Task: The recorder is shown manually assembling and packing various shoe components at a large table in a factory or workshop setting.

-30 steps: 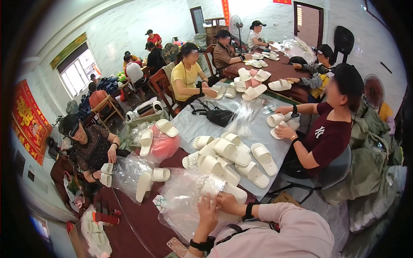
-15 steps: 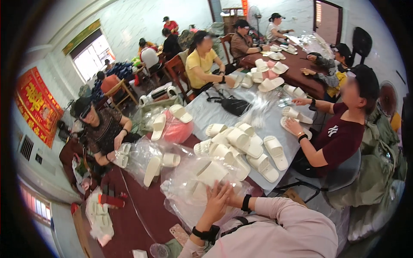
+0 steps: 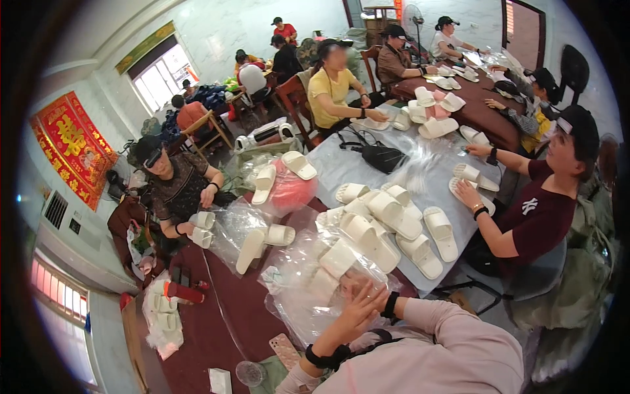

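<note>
Head view: left hand (image 3: 350, 316), fingers straight, lapped over right hand (image 3: 363, 291); whether either grips clear bag (image 3: 287, 310), can't tell. Slipper (image 3: 339, 258) inside bag, just beside heap (image 3: 394, 215) on grey-covered table (image 3: 323, 161). Thin plastic could tear if tugged hard; crumpled slack could snag slipper, skewing it.

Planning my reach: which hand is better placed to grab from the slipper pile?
Probably your right hand: it looks nearer the slipper pile, while your left hand sits farther back.
</note>
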The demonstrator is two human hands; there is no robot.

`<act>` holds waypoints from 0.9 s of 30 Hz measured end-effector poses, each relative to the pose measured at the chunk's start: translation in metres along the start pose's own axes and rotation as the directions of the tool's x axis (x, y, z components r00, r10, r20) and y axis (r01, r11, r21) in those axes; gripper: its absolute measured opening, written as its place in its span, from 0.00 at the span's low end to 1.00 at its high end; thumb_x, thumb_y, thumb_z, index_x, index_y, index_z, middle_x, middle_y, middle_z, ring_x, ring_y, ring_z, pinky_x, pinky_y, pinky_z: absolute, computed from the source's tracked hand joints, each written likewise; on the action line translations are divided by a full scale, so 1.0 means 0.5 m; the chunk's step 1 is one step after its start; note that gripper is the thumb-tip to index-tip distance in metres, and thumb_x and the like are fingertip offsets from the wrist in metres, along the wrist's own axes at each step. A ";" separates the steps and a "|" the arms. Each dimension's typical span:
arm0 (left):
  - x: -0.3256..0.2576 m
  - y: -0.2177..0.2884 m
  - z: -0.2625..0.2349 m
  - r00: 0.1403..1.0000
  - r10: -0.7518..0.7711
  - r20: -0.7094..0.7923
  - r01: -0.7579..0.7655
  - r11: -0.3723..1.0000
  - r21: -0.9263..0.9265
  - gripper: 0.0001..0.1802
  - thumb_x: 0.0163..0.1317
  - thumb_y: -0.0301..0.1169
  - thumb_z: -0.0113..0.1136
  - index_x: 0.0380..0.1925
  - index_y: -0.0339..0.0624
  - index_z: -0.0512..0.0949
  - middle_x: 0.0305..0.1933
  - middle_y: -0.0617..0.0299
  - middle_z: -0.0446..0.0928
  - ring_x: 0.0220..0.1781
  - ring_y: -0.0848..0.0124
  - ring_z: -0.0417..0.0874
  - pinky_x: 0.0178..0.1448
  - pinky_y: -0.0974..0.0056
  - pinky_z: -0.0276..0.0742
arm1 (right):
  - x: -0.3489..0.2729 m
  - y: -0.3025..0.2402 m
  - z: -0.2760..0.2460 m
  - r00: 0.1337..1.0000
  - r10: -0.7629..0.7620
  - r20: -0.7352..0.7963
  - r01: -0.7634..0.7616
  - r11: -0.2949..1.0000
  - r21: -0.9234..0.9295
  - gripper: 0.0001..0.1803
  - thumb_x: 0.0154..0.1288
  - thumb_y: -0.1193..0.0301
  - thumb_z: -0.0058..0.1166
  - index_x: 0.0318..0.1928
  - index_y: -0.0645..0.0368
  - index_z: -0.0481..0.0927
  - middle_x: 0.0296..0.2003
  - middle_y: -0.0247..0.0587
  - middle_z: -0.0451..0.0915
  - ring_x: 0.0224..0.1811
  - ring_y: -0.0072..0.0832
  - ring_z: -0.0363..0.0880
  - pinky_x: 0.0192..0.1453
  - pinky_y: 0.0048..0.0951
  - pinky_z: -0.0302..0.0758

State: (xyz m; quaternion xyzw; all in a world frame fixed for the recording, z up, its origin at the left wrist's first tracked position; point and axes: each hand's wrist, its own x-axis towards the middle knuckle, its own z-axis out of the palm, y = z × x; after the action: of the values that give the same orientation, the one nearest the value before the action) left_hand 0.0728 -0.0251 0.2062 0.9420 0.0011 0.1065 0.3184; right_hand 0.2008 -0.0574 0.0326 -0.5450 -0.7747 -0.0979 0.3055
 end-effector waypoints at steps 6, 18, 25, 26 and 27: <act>-0.001 0.043 -0.040 0.985 0.112 0.127 -0.039 0.880 -0.473 0.22 0.68 0.34 0.36 0.61 0.41 0.61 0.68 0.56 0.54 0.72 0.58 0.45 0.71 0.53 0.28 | 0.032 0.003 -0.006 0.992 -0.055 0.116 0.023 0.965 0.261 0.30 0.63 0.59 0.41 0.63 0.59 0.56 0.61 0.53 0.55 0.62 0.45 0.56 0.65 0.41 0.52; -0.059 -0.030 -0.089 0.573 -0.662 -0.484 -0.168 0.482 -0.860 0.14 0.69 0.32 0.34 0.45 0.35 0.67 0.59 0.49 0.65 0.62 0.61 0.64 0.65 0.62 0.57 | 0.169 -0.055 -0.201 0.958 0.019 0.285 -0.172 0.834 0.525 0.22 0.57 0.65 0.55 0.52 0.58 0.72 0.48 0.46 0.73 0.49 0.44 0.72 0.51 0.36 0.69; -0.054 -0.032 -0.081 0.527 -0.605 -0.597 -0.101 0.653 -0.751 0.17 0.71 0.38 0.32 0.44 0.37 0.68 0.56 0.51 0.69 0.60 0.66 0.67 0.65 0.64 0.57 | 0.201 -0.073 -0.314 0.895 -0.100 0.434 -0.198 0.783 0.590 0.27 0.54 0.62 0.59 0.54 0.57 0.71 0.47 0.49 0.73 0.49 0.45 0.72 0.52 0.36 0.69; -0.054 -0.038 -0.080 0.523 -0.619 -0.586 -0.148 0.611 -0.778 0.16 0.70 0.35 0.32 0.45 0.37 0.67 0.57 0.50 0.68 0.60 0.65 0.67 0.66 0.62 0.57 | 0.204 -0.076 -0.329 0.891 -0.090 0.444 -0.240 0.738 0.631 0.30 0.52 0.59 0.61 0.54 0.58 0.70 0.48 0.50 0.73 0.49 0.45 0.71 0.52 0.37 0.68; -0.056 -0.045 -0.079 0.522 -0.630 -0.575 -0.195 0.568 -0.800 0.15 0.70 0.33 0.32 0.46 0.37 0.67 0.57 0.50 0.67 0.61 0.64 0.66 0.66 0.61 0.56 | 0.206 -0.078 -0.345 0.885 -0.079 0.458 -0.284 0.689 0.666 0.33 0.50 0.57 0.63 0.55 0.58 0.70 0.48 0.51 0.73 0.49 0.46 0.71 0.52 0.39 0.68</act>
State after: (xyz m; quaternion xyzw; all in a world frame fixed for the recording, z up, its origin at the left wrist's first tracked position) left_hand 0.0388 0.0145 0.2179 0.5180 0.2387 0.4746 0.6704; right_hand 0.2061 -0.0754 0.2363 -0.4330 -0.7666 0.3592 0.3096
